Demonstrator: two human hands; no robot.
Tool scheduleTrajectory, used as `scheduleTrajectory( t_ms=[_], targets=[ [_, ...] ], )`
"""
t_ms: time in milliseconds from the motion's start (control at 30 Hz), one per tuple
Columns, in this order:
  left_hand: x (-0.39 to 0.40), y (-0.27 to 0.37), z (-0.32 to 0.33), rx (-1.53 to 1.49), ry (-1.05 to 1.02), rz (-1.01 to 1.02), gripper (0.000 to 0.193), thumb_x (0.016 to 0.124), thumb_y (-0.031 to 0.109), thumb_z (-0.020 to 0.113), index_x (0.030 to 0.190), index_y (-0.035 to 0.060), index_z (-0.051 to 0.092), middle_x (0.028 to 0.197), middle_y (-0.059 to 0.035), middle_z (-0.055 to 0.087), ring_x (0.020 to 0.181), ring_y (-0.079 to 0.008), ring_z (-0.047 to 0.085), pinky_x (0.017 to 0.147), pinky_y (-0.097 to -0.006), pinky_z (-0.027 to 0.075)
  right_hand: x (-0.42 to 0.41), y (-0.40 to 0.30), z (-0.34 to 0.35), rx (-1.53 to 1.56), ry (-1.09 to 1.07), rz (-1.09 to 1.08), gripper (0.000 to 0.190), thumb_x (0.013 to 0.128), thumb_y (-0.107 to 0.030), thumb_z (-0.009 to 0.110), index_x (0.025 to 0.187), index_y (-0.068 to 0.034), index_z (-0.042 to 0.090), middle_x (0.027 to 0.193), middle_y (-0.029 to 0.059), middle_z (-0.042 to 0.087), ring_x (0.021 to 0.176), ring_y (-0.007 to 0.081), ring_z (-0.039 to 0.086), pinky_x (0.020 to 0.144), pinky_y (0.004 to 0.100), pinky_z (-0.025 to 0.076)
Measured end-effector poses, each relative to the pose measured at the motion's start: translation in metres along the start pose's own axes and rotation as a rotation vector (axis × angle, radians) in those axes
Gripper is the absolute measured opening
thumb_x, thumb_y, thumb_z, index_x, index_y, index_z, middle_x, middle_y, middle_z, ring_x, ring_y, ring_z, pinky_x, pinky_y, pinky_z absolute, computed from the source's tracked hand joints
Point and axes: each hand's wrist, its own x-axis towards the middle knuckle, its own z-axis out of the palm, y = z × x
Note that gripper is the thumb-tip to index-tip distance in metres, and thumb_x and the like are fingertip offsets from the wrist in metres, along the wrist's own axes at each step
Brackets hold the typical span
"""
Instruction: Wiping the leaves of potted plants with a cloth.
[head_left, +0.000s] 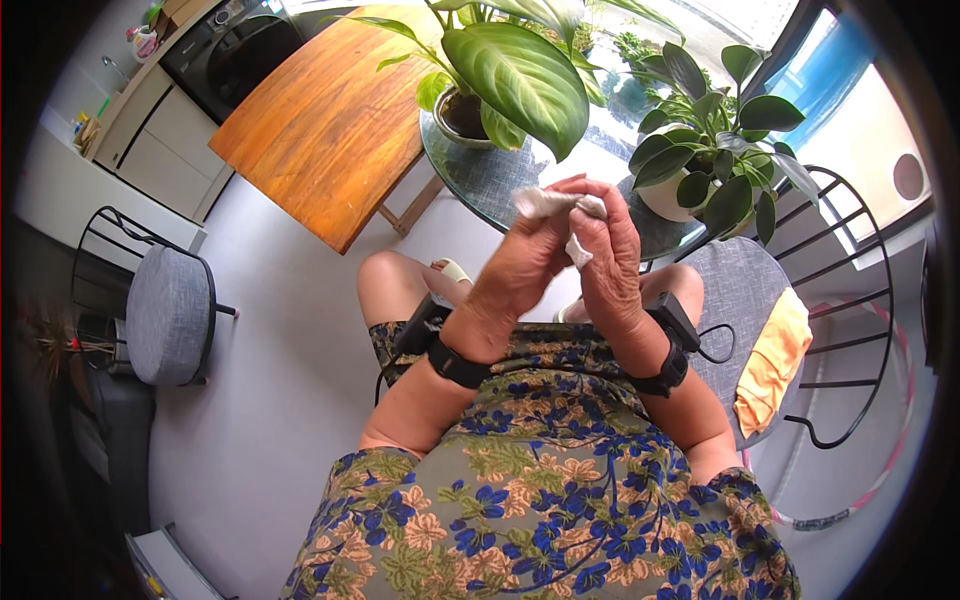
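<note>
A crumpled white tissue or cloth (544, 202) is bunched between my two hands, above my lap. My left hand (517, 262) presses against one side of it, and part of the white piece sticks out past its fingers. My right hand (611, 247) closes over the top from the other side, fingers curled, with a small white end showing below the thumb. The palms are turned towards each other, so most of the piece is hidden. Just beyond the hands, the large leaf (525, 79) of a potted plant hangs over a round glass table (469, 180).
Another leafy plant stands in a white pot (664, 191) on the glass table's right. A wooden table (322, 127) adjoins it at the left. On the grey chair seat (720, 277) beside me lies an orange cloth (776, 360). A second chair (169, 315) stands left; a striped hoop (892, 457) is at right.
</note>
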Motion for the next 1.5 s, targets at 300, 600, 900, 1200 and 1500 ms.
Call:
scheduleTrajectory(
  t_ms=[300, 600, 900, 1200, 1500],
  targets=[
    [-0.005, -0.010, 0.019, 1.235, 0.169, 0.292, 0.043, 0.096, 0.002, 0.044, 0.138, 0.0028, 0.038, 0.124, -0.0164, 0.056, 0.112, -0.0177, 0.055, 0.093, -0.0308, 0.045, 0.006, -0.004, -0.010, 0.193, 0.080, 0.255, 0.014, 0.095, -0.017, 0.049, 0.091, -0.004, 0.053, 0.072, 0.0022, 0.053, 0.066, 0.0073, 0.049, 0.060, 0.0202, 0.041],
    [-0.013, 0.022, 0.001, -0.143, -0.033, -0.049, 0.072, 0.096, 0.049, 0.041, 0.144, -0.0020, 0.024, 0.145, -0.0188, 0.034, 0.135, -0.0268, 0.034, 0.113, -0.0412, 0.027, 0.015, -0.009, -0.024, 0.527, 0.128, 0.262, 0.034, 0.097, -0.032, 0.048, 0.112, -0.002, 0.050, 0.097, 0.0074, 0.058, 0.089, 0.0129, 0.058, 0.079, 0.0268, 0.048],
    [-0.024, 0.017, 0.013, 0.133, 0.152, 0.049, 0.055, 0.098, 0.028, 0.049, 0.143, 0.0058, 0.027, 0.135, -0.0098, 0.043, 0.123, -0.0184, 0.046, 0.103, -0.0321, 0.041, 0.009, -0.004, 0.004, -0.630, -0.247, -0.243, 0.050, 0.076, -0.020, 0.068, 0.119, -0.001, 0.049, 0.117, 0.0207, 0.056, 0.114, 0.0347, 0.055, 0.091, 0.0414, 0.049],
    [-0.032, 0.052, 0.023, 0.311, 0.355, 0.144, 0.025, 0.096, 0.023, 0.054, 0.106, 0.0008, 0.062, 0.098, -0.0060, 0.067, 0.088, -0.0114, 0.064, 0.079, -0.0259, 0.054, 0.014, 0.007, -0.011, 0.037, -0.033, 0.129, 0.029, 0.099, -0.018, 0.046, 0.111, 0.004, 0.060, 0.092, 0.0098, 0.068, 0.084, 0.0135, 0.065, 0.076, 0.0291, 0.054],
    [-0.032, 0.049, 0.005, 0.260, 0.492, 0.343, 0.022, 0.094, 0.021, 0.058, 0.096, -0.0001, 0.066, 0.087, -0.0066, 0.068, 0.077, -0.0109, 0.064, 0.070, -0.0223, 0.052, 0.009, -0.001, -0.001, 0.135, 0.039, 0.228, 0.037, 0.093, -0.013, 0.052, 0.126, 0.002, 0.044, 0.103, 0.0134, 0.062, 0.091, 0.0162, 0.063, 0.074, 0.0287, 0.057]
  ],
)
